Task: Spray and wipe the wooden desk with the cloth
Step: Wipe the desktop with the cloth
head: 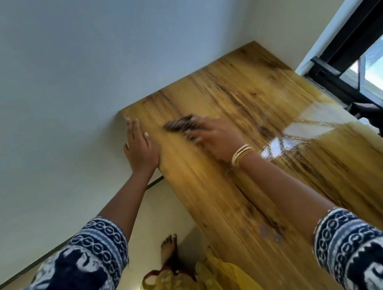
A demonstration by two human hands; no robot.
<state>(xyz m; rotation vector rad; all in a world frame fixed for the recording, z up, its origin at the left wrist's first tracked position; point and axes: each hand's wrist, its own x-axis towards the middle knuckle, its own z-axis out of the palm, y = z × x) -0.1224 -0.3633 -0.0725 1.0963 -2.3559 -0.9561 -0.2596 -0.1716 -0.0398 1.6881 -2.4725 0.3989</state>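
head | cloth [180, 125] dark, blurred | right hand [217, 138] presses it | left hand [140, 146] flat on desk [245, 186]

Glossy streaked-grain wooden desk [244, 163], wet sheen right of the right hand [217, 138]; dark blurred cloth [180, 125] under its fingers; shiny gold-coloured bangles [242, 155] at its wrist

No legible text, label, brand, number or sign found on any surface in view; the sleeves [98, 248] carry printed patterns only, no lettering.
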